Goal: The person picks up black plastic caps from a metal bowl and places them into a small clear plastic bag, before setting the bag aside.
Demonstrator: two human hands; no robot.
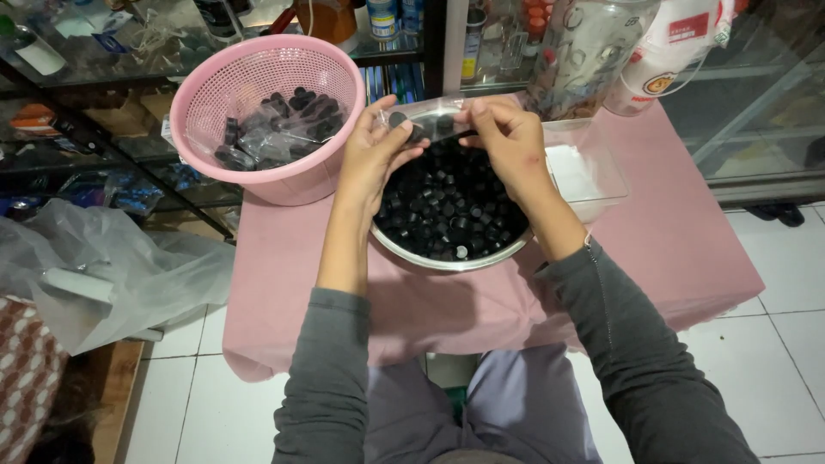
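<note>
Both hands hold a small clear plastic bag above a round metal bowl full of small black caps. My left hand pinches the bag's left end, where a few black caps show inside. My right hand grips the bag's right end with fingers curled over its top edge. The bowl stands on a small table with a pink cloth.
A pink mesh basket with filled clear bags of black caps stands at the table's back left. A clear plastic box sits right of the bowl. Glass shelves and jars stand behind. A crumpled plastic bag lies at the left.
</note>
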